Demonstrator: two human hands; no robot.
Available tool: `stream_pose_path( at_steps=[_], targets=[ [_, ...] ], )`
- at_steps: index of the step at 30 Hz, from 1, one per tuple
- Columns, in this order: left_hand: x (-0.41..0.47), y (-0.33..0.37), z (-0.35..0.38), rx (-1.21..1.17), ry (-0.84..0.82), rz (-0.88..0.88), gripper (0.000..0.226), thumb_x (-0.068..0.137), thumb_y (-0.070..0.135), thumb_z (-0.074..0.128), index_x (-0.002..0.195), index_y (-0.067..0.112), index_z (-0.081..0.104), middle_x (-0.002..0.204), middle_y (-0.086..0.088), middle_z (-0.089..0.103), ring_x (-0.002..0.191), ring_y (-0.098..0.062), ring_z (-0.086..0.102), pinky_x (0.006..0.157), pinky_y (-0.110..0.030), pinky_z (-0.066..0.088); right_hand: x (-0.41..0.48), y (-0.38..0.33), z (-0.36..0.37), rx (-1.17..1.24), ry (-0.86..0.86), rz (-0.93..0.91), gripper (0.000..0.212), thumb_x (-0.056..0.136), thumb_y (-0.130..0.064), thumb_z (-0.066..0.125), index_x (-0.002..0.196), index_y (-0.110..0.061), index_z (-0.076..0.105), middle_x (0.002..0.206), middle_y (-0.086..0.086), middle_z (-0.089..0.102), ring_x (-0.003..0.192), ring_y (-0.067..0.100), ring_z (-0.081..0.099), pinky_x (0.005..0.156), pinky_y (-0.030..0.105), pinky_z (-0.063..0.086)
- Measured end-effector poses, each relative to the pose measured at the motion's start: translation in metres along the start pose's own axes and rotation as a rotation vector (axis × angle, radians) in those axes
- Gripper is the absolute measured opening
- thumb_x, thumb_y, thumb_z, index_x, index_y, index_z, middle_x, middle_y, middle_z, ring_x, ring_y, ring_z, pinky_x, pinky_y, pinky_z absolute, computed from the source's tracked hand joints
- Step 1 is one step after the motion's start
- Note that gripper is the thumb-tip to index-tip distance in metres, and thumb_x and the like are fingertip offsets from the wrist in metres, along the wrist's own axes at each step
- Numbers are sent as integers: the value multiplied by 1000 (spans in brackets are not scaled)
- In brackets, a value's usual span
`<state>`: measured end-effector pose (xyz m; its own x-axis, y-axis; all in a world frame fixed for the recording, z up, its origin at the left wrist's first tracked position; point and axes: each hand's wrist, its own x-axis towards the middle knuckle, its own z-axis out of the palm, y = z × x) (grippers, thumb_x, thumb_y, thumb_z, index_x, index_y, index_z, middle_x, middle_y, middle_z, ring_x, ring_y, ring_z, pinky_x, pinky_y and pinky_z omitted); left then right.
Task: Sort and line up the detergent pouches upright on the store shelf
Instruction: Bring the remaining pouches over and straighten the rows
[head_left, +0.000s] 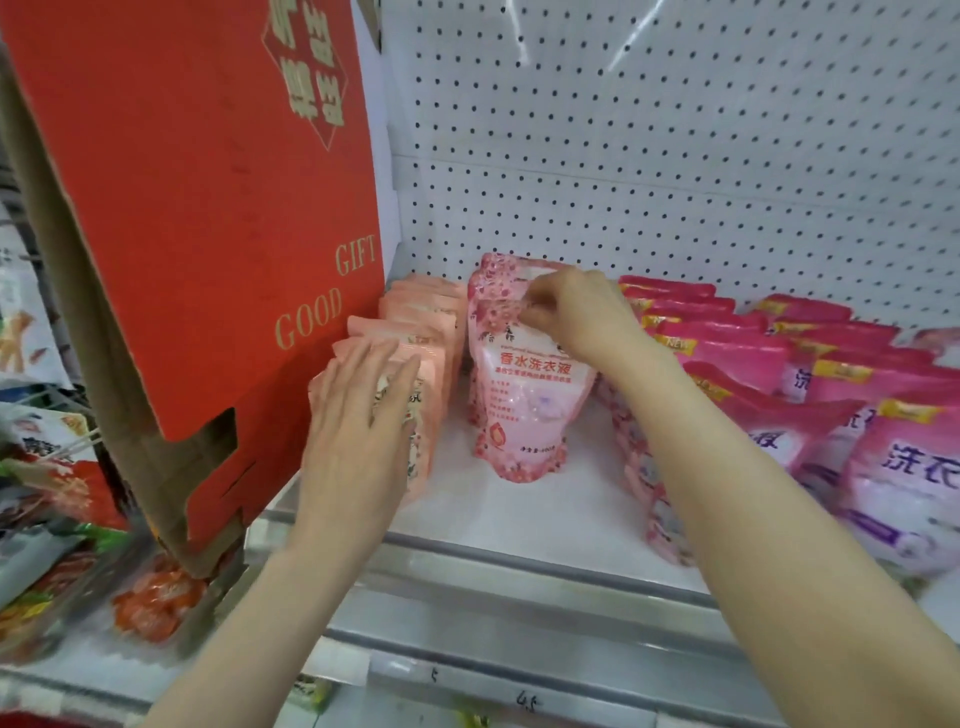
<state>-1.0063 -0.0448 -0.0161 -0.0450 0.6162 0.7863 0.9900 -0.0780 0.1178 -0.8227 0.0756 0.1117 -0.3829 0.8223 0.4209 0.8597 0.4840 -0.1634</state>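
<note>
Head view: on the white metal store shelf (483, 509), the row of pale peach plastic pouches (415, 332) along the left end already stands upright. The left hand (358, 431) lies flat and open against its front pouch, gripping nothing. The right hand (576, 312) pinches the top of a pink floral detergent pouch (519, 384) standing mid-shelf, long axis vertical, label facing the front edge. The magenta pouches (810, 364) toward the right end lean and overlap, apparently unsorted.
</note>
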Motion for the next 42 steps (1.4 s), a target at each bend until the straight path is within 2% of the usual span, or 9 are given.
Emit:
stream_pose_path(
  at_steps=[4, 9, 12, 16, 22, 27, 32, 36, 42],
  targets=[
    [28, -8, -2, 41, -55, 49, 49, 81, 13, 70, 128, 12, 59, 129, -7, 59, 122, -32, 51, 113, -47, 28, 2, 2, -4, 54, -60, -17, 22, 95, -31, 60, 91, -15, 74, 83, 4, 71, 77, 23, 65, 76, 41, 55],
    [41, -9, 1, -47, -14, 46, 36, 85, 15, 67, 120, 16, 64, 120, 0, 64, 111, -29, 58, 103, -42, 39, -6, -3, -7, 80, -114, -78, 19, 95, -33, 61, 97, -19, 74, 86, 0, 73, 79, 18, 66, 78, 40, 56],
    [52, 5, 0, -138, 28, 67, 33, 87, 21, 59, 119, 15, 65, 117, -2, 65, 108, -26, 58, 95, -36, 42, -3, 0, -28, 112, -199, -77, 17, 94, -30, 63, 99, -19, 76, 92, -4, 73, 86, 15, 66, 76, 27, 51],
    [80, 27, -1, -210, 16, 76, 38, 91, 32, 54, 122, 15, 64, 121, -2, 64, 111, -24, 58, 92, -35, 46, 29, 22, -62, 54, -95, -25, 19, 92, -18, 63, 108, -21, 74, 99, -4, 72, 93, 15, 68, 81, 25, 49],
    [125, 42, 11, -230, -333, 130, 34, 90, 34, 62, 123, 23, 62, 119, 4, 65, 110, -19, 60, 91, -36, 49, 93, 35, -37, -69, -387, -42, 32, 87, -18, 72, 119, -19, 69, 113, 0, 70, 104, 20, 65, 93, 32, 51],
    [133, 38, 14, -365, -403, 4, 11, 93, 33, 59, 94, 26, 67, 93, 9, 71, 88, -13, 65, 74, -35, 51, 108, 32, -24, -119, -330, -143, 17, 83, -19, 76, 99, -20, 77, 103, -3, 74, 97, 16, 67, 87, 31, 53],
    [133, 40, 16, -424, -416, -25, 13, 94, 30, 58, 81, 29, 62, 80, 8, 69, 78, -14, 61, 66, -32, 45, 97, 30, -14, -190, -367, -232, 17, 80, -22, 79, 93, -14, 71, 87, 0, 68, 82, 20, 58, 71, 29, 45],
    [133, 36, 15, -494, -434, -59, 30, 93, 29, 59, 65, 32, 50, 64, 6, 60, 63, -6, 52, 56, -26, 34, 90, 32, -31, -59, -386, -221, 22, 82, -19, 78, 103, -15, 76, 84, -7, 65, 78, 9, 58, 74, 22, 42],
    [135, 34, 10, -550, -464, -27, 42, 93, 24, 60, 57, 40, 45, 60, 32, 55, 61, 7, 51, 53, -13, 29, 92, 48, -33, 85, -437, -145, 18, 84, -35, 75, 89, -17, 78, 81, -1, 75, 71, 10, 66, 68, 22, 53]
  ],
)
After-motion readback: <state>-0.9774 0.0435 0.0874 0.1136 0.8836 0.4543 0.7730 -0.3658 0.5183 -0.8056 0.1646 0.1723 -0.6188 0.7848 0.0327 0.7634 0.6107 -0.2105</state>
